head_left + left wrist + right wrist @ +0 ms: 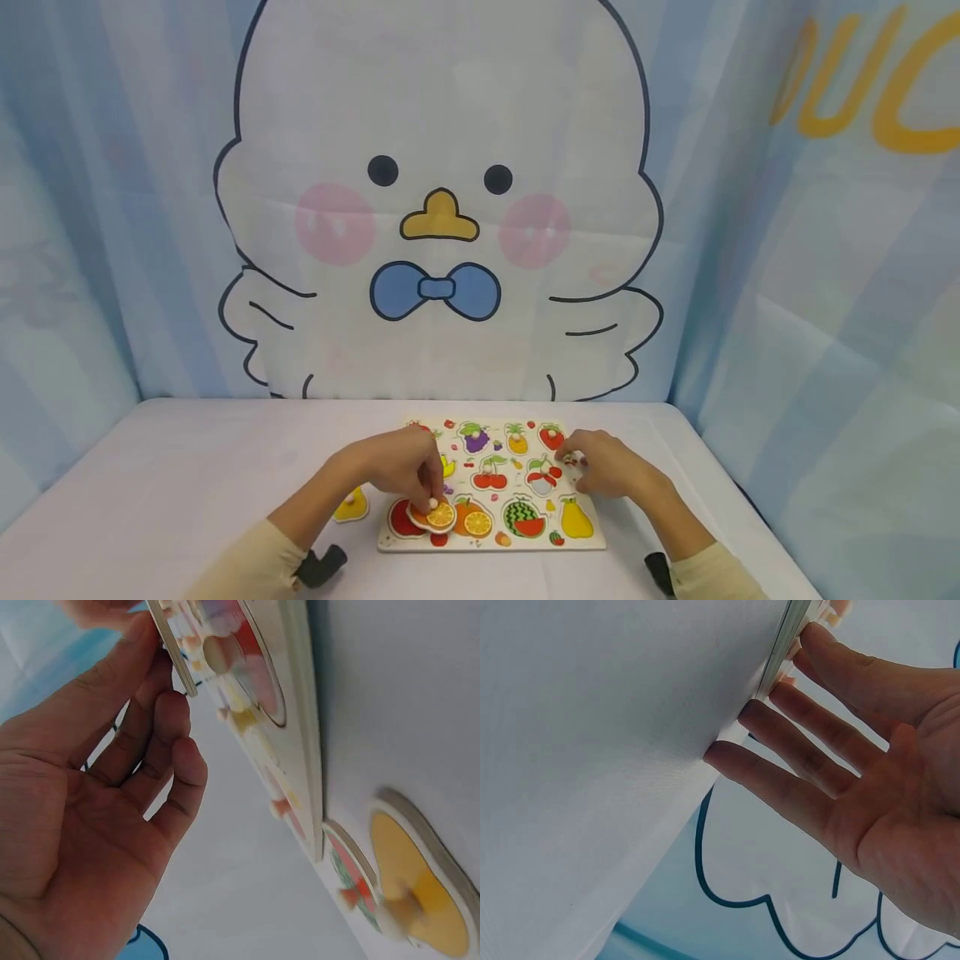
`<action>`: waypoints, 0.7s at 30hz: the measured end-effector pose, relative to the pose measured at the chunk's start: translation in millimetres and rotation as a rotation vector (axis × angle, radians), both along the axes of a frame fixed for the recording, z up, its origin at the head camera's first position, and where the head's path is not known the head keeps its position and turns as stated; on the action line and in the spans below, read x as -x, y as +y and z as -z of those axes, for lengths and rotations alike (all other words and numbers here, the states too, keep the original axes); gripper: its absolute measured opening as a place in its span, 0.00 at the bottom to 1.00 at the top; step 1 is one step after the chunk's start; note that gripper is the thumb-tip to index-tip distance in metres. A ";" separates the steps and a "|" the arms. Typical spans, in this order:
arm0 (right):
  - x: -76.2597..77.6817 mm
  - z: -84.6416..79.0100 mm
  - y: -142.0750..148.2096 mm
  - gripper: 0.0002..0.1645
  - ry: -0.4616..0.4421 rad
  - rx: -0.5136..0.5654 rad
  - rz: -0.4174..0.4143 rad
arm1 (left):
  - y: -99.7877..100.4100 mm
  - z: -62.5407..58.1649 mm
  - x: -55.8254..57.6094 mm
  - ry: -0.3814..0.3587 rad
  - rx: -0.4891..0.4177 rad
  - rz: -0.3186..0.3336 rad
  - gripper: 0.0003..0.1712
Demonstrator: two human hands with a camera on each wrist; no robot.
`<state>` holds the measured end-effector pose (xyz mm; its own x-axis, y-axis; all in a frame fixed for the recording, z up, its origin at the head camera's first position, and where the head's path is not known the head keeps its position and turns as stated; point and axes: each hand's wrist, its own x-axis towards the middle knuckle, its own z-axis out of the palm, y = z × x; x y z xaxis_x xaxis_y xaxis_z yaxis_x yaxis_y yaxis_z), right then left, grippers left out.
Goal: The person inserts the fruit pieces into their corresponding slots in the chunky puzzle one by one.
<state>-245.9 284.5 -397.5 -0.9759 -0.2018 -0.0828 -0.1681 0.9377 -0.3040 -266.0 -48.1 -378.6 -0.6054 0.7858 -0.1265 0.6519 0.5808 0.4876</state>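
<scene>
My left hand point(405, 462) pinches the small knob of an orange puzzle piece point(444, 517) with thumb and fingertips. The piece is tilted and overlaps the lower-left corner of the fruit puzzle board point(480, 546), between a red fruit and the board's orange picture point(474, 520). In the left wrist view, the held piece point(177, 660) shows edge-on, apart from the board. My right hand point(609, 467) rests at the board's right edge, its fingers point(795, 746) extended and spread, with the thumb up at the board's side.
Left of the board, a yellow knobbed piece point(352, 505) lies on the white table point(225, 467); a red and green piece point(349, 870) lies beside it. Several fruit pieces sit on the board, including watermelon point(521, 515) and pear point(576, 521). A cartoon-printed curtain point(442, 358) stands behind.
</scene>
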 end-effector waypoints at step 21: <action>-1.2 -1.8 -2.2 0.24 0.001 0.000 0.014 | 47.0 4.6 -3.7 0.075 0.077 -0.001 0.08</action>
<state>-244.7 282.3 -395.7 -0.9787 -0.1884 -0.0821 -0.1555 0.9400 -0.3036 -262.3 -1.2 -383.1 -0.6164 0.7749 -0.1402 0.6844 0.6152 0.3913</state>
